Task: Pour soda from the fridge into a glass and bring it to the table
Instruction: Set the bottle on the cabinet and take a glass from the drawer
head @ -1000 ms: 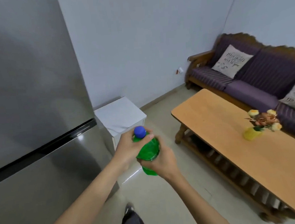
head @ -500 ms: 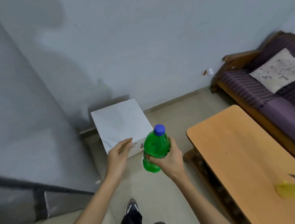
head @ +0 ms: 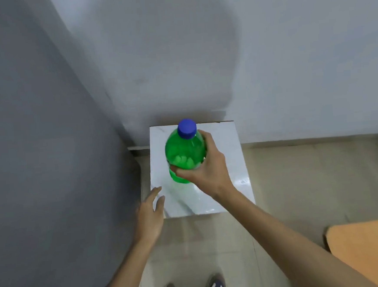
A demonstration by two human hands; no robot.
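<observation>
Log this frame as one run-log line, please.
stage: bottle over stand | right hand: grips green plastic soda bottle, blue cap on | left hand: open, empty | white square stand | glass: unseen

Light soft & even, fairly dim, cool grey cast. Big faint shadow on wall [head: 175, 42] above bottle [head: 185, 152]. Glossy white cabinet top [head: 230, 162] shows pale glare streaks nr front edge. Wide-angle bend at frame edges; left fridge side [head: 37, 155] leans. Slight motion blur overall, hands a bit soft.
</observation>
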